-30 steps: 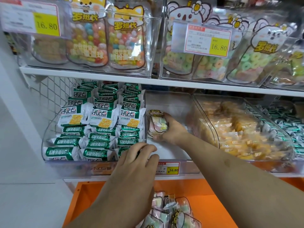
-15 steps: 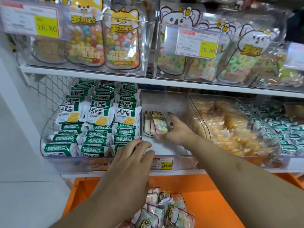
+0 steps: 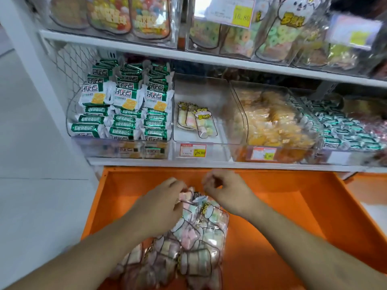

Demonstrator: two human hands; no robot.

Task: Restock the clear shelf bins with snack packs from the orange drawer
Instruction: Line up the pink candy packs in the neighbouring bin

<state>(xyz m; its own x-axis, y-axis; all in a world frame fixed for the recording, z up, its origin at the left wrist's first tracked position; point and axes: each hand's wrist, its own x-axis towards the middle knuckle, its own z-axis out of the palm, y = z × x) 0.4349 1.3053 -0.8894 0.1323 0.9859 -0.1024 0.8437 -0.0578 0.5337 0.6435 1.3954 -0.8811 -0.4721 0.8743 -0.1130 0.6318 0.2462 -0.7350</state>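
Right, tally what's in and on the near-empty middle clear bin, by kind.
Pastel marshmallow snack packs inside the middle clear plastic bin: 3
Red-and-yellow price tag on its front: 1
Total: 4

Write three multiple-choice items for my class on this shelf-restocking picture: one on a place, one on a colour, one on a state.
1. Where do the marshmallow packs already shelved lie?
A. in the clear middle bin
B. on the top shelf
C. among the green cracker packs

2. What colour is the drawer?
A. blue
B. orange
C. white

3. What is the left hand doing?
A. resting on the shelf edge
B. hanging idle
C. gripping a pack in the pile

Answers:
1 A: they lie on the floor of the middle bin, beside the green cracker packs.
2 B: its walls and floor are orange.
3 C: its fingers curl round a pack at the pile's top.
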